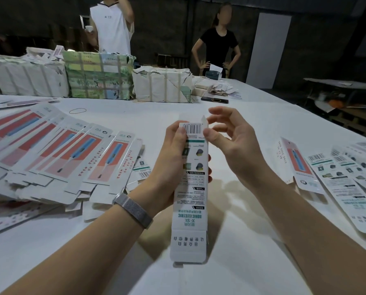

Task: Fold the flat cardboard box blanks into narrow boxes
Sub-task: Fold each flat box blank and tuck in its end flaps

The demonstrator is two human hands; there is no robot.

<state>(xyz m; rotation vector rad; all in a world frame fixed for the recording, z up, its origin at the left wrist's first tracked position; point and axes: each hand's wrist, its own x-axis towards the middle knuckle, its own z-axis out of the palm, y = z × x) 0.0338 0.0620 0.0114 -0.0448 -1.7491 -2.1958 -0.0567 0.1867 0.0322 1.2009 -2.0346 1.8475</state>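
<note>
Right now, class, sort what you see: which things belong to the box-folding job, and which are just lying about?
Belonging to the job:
narrow box, gripped by the left hand
right hand, working its top flap
flat blanks
finished pile

Lying about:
rubber band
wrapped bundles
dark phone

A narrow box [190,188] held upright over the table carries upside-down teal lettering reading "SONIC ELECTRIC" and "X-SL", with a barcode printed near its top edge; the digits beneath are too small to read. Chinese characters run across its lower flap, and red ones along the flat box blanks [75,154] fanned at left. A standing person's white sleeveless shirt [110,26] bears a small "K" mark.
</note>
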